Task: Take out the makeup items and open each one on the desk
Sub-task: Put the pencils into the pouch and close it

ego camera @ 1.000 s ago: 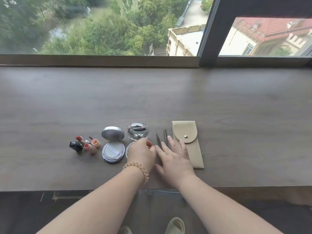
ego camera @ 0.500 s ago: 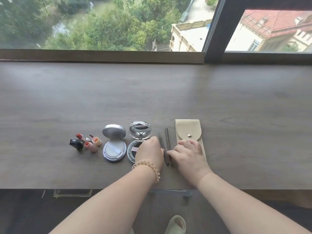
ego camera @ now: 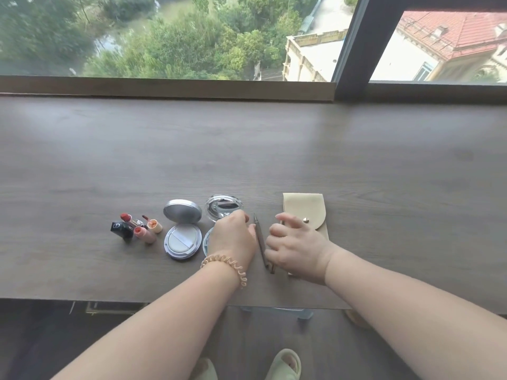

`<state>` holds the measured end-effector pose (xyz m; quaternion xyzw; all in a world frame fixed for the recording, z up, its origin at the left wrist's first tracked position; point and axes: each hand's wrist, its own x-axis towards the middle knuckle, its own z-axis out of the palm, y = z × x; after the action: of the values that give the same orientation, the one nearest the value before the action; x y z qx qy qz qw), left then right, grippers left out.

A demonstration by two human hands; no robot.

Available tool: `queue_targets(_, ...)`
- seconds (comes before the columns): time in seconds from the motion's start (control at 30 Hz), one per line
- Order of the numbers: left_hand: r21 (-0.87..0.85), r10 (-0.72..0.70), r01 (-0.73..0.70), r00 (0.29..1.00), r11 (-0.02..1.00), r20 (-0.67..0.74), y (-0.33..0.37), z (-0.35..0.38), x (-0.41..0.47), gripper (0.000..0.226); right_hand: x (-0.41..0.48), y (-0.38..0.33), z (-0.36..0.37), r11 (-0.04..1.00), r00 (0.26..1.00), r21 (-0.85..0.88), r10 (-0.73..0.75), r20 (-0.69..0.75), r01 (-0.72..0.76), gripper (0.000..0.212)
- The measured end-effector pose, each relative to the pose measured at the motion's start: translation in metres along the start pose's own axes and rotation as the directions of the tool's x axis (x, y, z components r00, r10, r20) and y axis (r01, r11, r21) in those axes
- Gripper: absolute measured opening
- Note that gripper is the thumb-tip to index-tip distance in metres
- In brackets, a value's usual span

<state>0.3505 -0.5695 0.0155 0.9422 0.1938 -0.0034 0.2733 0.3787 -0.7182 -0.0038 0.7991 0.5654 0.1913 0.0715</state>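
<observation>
Makeup pencil [ego camera: 260,242], slim and dark, lies on my wood-grain worktop [ego camera: 384,165] between both hands. Left hand [ego camera: 233,237] covers a clear compact [ego camera: 223,208], grip unclear; right hand [ego camera: 296,248] loosely curled over the beige pouch [ego camera: 304,207]. Beyond: round silver compact [ego camera: 182,229], lipsticks [ego camera: 137,226] uncapped.

The left hand [ego camera: 233,237] is covering most of the clear compact's base [ego camera: 207,240], leaving only its left rim showing. The right hand [ego camera: 297,249] is hiding the near part of the beige pouch [ego camera: 304,208] and whatever its curled fingers may be gripping. The lettering on the black lipstick cap [ego camera: 118,227] is showing too small to read.
</observation>
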Motion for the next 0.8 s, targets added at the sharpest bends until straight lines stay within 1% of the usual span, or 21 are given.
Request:
queue_targets(0.03, -0.041, 0.008, -0.009, 1.0, 0.999, -0.021, -0.001, -0.002, -0.001, 0.024, 0.001, 0.002, -0.004, 0.997, 0.997, 0.044, 0.072, -0.037, -0.071, 0.022)
queue_targets(0.07, -0.075, 0.037, -0.039, 0.999, 0.996, -0.035, -0.001, -0.005, -0.002, 0.025, 0.001, 0.005, -0.009, 0.977, 0.98, 0.124, 0.183, -0.077, -0.173, 0.016)
queue_targets(0.1, -0.101, 0.091, -0.094, 0.995, 0.99, -0.038, -0.002, -0.008, -0.004, 0.028, 0.003, 0.008, -0.015, 0.92, 0.937, 0.251, 0.334, -0.103, -0.301, 0.009)
queue_targets(0.13, -0.132, 0.165, -0.167, 0.986, 0.977, -0.033, -0.002, -0.01, -0.006, 0.033, 0.005, 0.01, -0.024, 0.78, 0.851, 0.448, 0.52, -0.076, -0.436, 0.005)
queue_targets(0.17, -0.155, 0.231, -0.231, 0.973, 0.96, -0.019, 0.0, -0.013, -0.008, 0.039, 0.009, 0.014, -0.035, 0.514, 0.714, 0.676, 0.699, 0.027, -0.528, 0.004)
queue_targets(0.2, -0.18, 0.279, -0.275, 0.96, 0.944, -0.001, 0.003, -0.016, -0.01, 0.043, 0.014, 0.018, -0.046, 0.142, 0.577, 0.852, 0.79, 0.209, -0.504, 0.002)
queue_targets(0.23, -0.217, 0.294, -0.28, 0.955, 0.935, 0.034, 0.006, -0.018, -0.012, 0.043, 0.019, 0.021, -0.054, -0.21, 0.487, 0.903, 0.784, 0.385, -0.376, 0.006)
queue_targets(0.27, -0.271, 0.286, -0.259, 0.956, 0.927, 0.067, 0.011, -0.021, -0.014, 0.036, 0.024, 0.024, -0.062, -0.42, 0.433, 0.875, 0.761, 0.483, -0.239, 0.011)
queue_targets(0.3, -0.335, 0.263, -0.217, 0.96, 0.917, 0.095, 0.016, -0.024, -0.014, 0.023, 0.026, 0.028, -0.067, -0.516, 0.397, 0.842, 0.748, 0.532, -0.157, 0.015)
queue_targets(0.33, -0.391, 0.235, -0.174, 0.965, 0.904, 0.113, 0.021, -0.028, -0.015, 0.012, 0.029, 0.032, -0.073, -0.566, 0.377, 0.816, 0.735, 0.563, -0.116, 0.016)
queue_targets(0.37, -0.424, 0.219, -0.151, 0.969, 0.893, 0.115, 0.024, -0.03, -0.015, 0.016, 0.031, 0.034, -0.077, -0.594, 0.378, 0.798, 0.719, 0.583, -0.102, 0.015)
queue_targets(0.43, -0.438, 0.235, -0.158, 0.963, 0.885, 0.128, 0.029, -0.034, -0.016, 0.024, 0.035, 0.036, -0.08, -0.621, 0.393, 0.774, 0.686, 0.612, -0.123, 0.01)
queue_targets(0.47, -0.434, 0.258, -0.179, 0.958, 0.883, 0.129, 0.031, -0.036, -0.018, 0.026, 0.036, 0.037, -0.08, -0.614, 0.398, 0.774, 0.679, 0.617, -0.151, 0.007)
queue_targets(0.5, -0.426, 0.28, -0.204, 0.952, 0.881, 0.124, 0.033, -0.039, -0.02, 0.028, 0.037, 0.037, -0.082, -0.592, 0.398, 0.784, 0.685, 0.611, -0.184, 0.008)
queue_targets(0.57, -0.441, 0.291, -0.219, 0.951, 0.87, 0.102, 0.035, -0.041, -0.022, 0.032, 0.036, 0.039, -0.084, -0.56, 0.396, 0.8, 0.699, 0.596, -0.216, 0.021)
queue_targets(0.63, -0.468, 0.286, -0.211, 0.954, 0.858, 0.094, 0.037, -0.044, -0.026, 0.035, 0.034, 0.039, -0.086, -0.549, 0.364, 0.789, 0.7, 0.615, -0.276, 0.031)
queue_targets(0.7, -0.453, 0.31, -0.222, 0.942, 0.864, 0.129, 0.041, -0.046, -0.029, 0.039, 0.033, 0.037, -0.088, -0.566, 0.292, 0.75, 0.694, 0.658, -0.343, 0.035)
queue_targets(0.73, -0.416, 0.328, -0.238, 0.931, 0.878, 0.158, 0.044, -0.049, -0.031, 0.041, 0.032, 0.039, -0.087, -0.595, 0.244, 0.727, 0.691, 0.68, -0.342, 0.036)
queue_targets(0.77, -0.355, 0.354, -0.271, 0.915, 0.895, 0.193, 0.045, -0.051, -0.034, 0.042, 0.031, 0.044, -0.083, -0.65, 0.155, 0.698, 0.689, 0.708, -0.3, 0.036)
queue_targets(0.8, -0.269, 0.387, -0.323, 0.893, 0.907, 0.232, 0.043, -0.054, -0.036, 0.043, 0.027, 0.055, -0.08, -0.726, 0.017, 0.655, 0.667, 0.745, -0.211, 0.036)
